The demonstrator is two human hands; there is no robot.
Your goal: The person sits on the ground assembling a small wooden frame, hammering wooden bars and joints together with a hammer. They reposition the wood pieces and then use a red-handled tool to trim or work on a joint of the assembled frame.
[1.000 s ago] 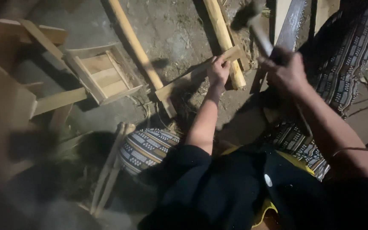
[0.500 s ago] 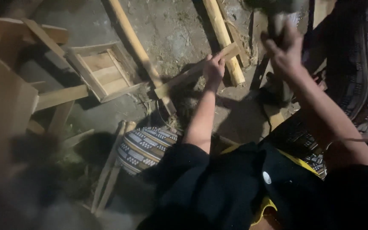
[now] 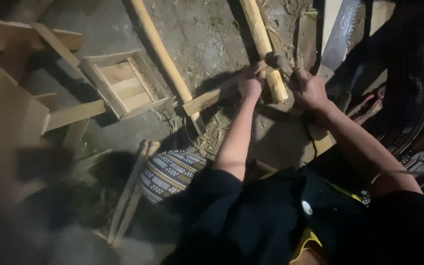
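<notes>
The left hand (image 3: 251,82) was closed around the near end of a short wooden slat (image 3: 212,97), pinning it against the dirt floor (image 3: 207,34) where it met the end of a thick round pole (image 3: 263,49). The right hand (image 3: 308,89) was wrapped tight around the handle of a hammer (image 3: 277,61), whose dark head sat low, right at the joint between slat and pole, just beside the left hand's fingers. Whether a nail stood there was too small and dim to tell. Judging from this, the nailing of that one joint was under way rather than finished, since both hands were committed to it. A small slatted wooden frame (image 3: 123,83) lay already assembled to the left, near a second long pole (image 3: 163,54), and loose sticks (image 3: 128,201) lay unused by a patterned cloth (image 3: 170,172). A handsaw (image 3: 339,37) rested on the floor beyond the right hand.
</notes>
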